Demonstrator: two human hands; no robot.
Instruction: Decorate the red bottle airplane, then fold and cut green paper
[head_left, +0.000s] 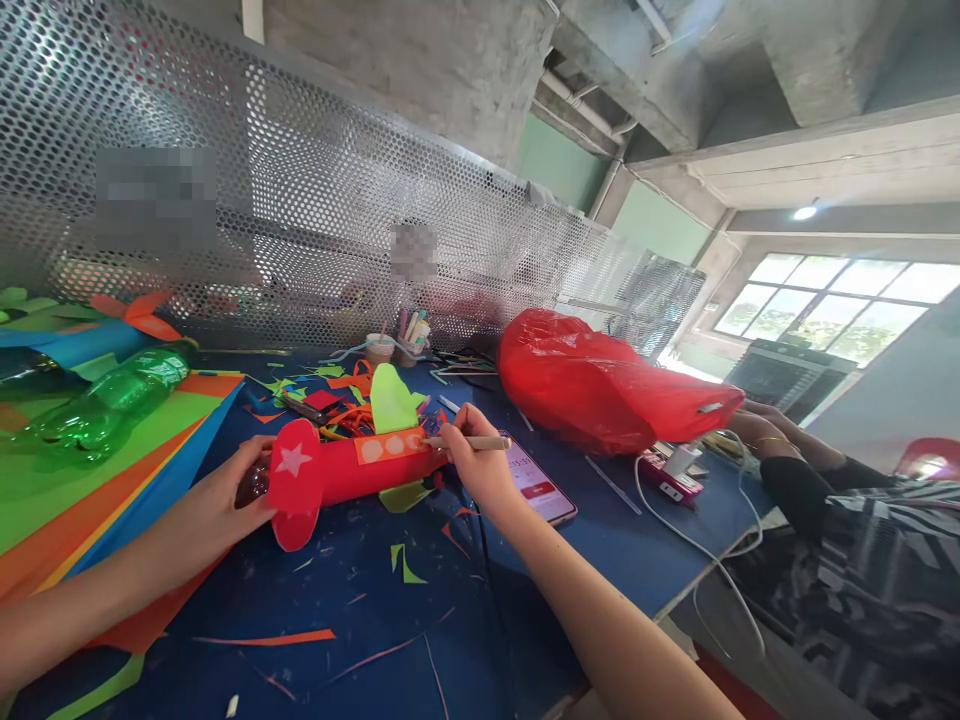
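In front of me lies a bottle wrapped in red paper (349, 482), its dark end (253, 483) showing at the left. My left hand (238, 492) is closed around that end. Red rounded paper pieces stand out near it, one bearing a pale star (293, 459). Along the wrapped body runs an orange strip (390, 446) with pale circles, and light green paper shapes (393, 396) jut out on both sides. My right hand (480, 462) grips a marker (486, 443), its tip end at the right end of the orange strip. Whether the tip touches the paper, I cannot tell.
Paper scraps (405, 565) litter the blue table (600, 580). A lit phone (536, 490) lies beside my right hand. Coloured sheets (45, 490) and a green bottle (112, 405) are at left. Behind stand a pen cup (411, 340) and a red bag (592, 385). A person sits at right.
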